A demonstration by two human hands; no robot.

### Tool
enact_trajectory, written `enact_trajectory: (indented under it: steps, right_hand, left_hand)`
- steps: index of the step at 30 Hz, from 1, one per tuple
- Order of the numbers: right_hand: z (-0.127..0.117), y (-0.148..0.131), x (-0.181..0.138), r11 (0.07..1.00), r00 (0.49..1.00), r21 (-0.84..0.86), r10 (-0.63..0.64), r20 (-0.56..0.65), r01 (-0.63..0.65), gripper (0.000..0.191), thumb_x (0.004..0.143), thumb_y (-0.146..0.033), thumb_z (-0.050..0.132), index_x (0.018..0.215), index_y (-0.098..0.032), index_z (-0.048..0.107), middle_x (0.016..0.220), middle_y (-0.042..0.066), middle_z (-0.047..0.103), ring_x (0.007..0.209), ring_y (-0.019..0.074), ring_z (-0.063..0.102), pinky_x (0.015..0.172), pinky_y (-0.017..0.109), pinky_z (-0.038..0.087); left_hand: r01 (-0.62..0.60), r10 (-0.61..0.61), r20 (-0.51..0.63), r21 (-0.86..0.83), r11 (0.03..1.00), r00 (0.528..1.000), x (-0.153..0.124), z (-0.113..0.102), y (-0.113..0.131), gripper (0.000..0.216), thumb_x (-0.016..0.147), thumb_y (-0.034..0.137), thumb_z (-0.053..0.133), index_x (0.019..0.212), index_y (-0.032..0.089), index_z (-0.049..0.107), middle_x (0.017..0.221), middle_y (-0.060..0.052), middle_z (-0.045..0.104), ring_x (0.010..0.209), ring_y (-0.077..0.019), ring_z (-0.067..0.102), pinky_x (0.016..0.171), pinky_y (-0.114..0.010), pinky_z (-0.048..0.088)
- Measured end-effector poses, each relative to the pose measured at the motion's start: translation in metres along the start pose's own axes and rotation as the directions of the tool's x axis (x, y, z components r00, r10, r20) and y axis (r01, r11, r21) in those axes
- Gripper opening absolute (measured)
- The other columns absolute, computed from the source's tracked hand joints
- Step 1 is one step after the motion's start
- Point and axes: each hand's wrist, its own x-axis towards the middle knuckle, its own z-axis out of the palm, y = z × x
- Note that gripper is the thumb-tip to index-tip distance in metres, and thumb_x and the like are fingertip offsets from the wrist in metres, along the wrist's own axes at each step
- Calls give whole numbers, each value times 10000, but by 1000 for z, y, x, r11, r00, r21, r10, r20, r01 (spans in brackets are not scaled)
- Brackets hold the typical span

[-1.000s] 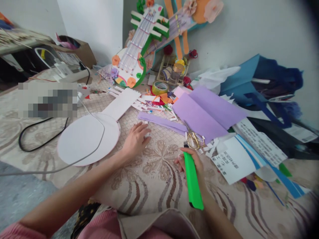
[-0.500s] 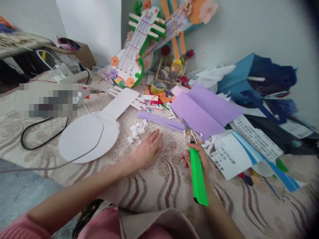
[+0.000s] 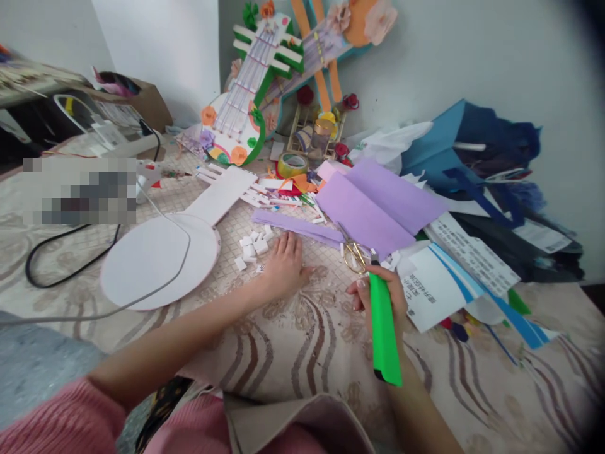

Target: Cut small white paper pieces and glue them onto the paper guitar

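My left hand (image 3: 283,265) lies flat on the patterned cloth (image 3: 302,353), fingers stretched out, right beside a small heap of white foam bits (image 3: 251,246). Just beyond its fingertips lies a strip of purple paper (image 3: 297,228). My right hand (image 3: 380,296) is closed round a bright green utility knife (image 3: 384,331), blade end pointing away from me. Gold-handled scissors (image 3: 354,253) lie just past the knife's tip. A white cardboard cut-out shaped like a round-bodied guitar (image 3: 161,258) lies to the left.
Folded purple sheets (image 3: 378,205) and printed white papers (image 3: 454,271) cover the right side. A decorated paper guitar (image 3: 246,107) leans on the wall beside a tape roll (image 3: 292,165). A grey cable (image 3: 142,290) crosses the cut-out; a blue bag (image 3: 477,145) sits at the back right.
My left hand slid right off the white foam bits, uncovering them, and now rests flat beside them. My right hand with the green knife has barely shifted.
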Motion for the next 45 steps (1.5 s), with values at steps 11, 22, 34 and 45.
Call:
enact_trajectory:
  steps: [11,22,34,45]
  right_hand:
    - [-8,-6,6,998,994,-2,-57,-89,57,252,849,-332,667,1058,-225,573,662,-27,633,448,92,503,430,227,421]
    - [-18,-11,13,973,961,-39,-229,-158,226,242,857,-295,670,1062,-214,568,644,-28,648,427,93,493,417,226,413]
    - [-38,-34,22,937,919,-77,-350,-180,342,218,889,-278,632,1083,-227,548,636,-40,637,412,87,482,396,211,366]
    - [-80,-47,25,902,907,-209,-406,-109,379,245,874,-267,656,1088,-199,557,650,-34,664,399,82,493,390,214,361]
  left_hand:
    - [-490,529,2,-375,787,849,-48,-1,27,614,986,444,377,1497,124,264,1550,-180,294,1465,-256,218,1193,-447,245]
    - [-512,593,54,-448,733,803,-60,13,58,757,965,512,378,1526,82,109,1571,-225,179,1483,-286,108,1182,-513,209]
    - [-564,655,127,-404,720,745,-41,11,104,802,962,518,389,1517,11,108,1553,-282,148,1475,-327,94,1179,-507,206]
    - [-207,205,45,44,977,978,-134,12,30,843,876,529,552,1482,19,262,1548,-309,154,1436,-473,54,1114,-657,215]
